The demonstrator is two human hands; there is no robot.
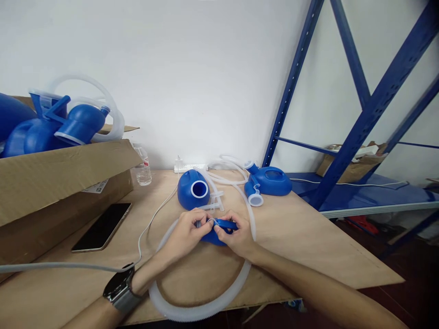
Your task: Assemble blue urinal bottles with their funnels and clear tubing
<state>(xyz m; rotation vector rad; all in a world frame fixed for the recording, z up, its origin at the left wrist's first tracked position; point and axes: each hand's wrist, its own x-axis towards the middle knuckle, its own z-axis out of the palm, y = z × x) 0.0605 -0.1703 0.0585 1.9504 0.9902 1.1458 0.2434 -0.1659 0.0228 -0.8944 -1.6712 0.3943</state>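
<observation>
At the middle of the table, my left hand (194,227) and my right hand (236,234) are both closed on a blue plastic part (213,237), one from each side. Their thumbs and fingertips pinch together at its top, where a thin whitish edge or strip shows. The fingers hide much of the part. A clear corrugated hose (202,311) loops around and below the hands. Just behind them are a blue bottle (185,192) with a white-rimmed mouth and several translucent plastic pieces (216,201).
An open cardboard box (68,171) of blue bottles and hoses stands left, near a phone (103,227) and water bottle (142,167). Another blue bottle (274,180) lies back right. A white cable (146,230) crosses the table; a blue shelf rack (360,123) rises at right.
</observation>
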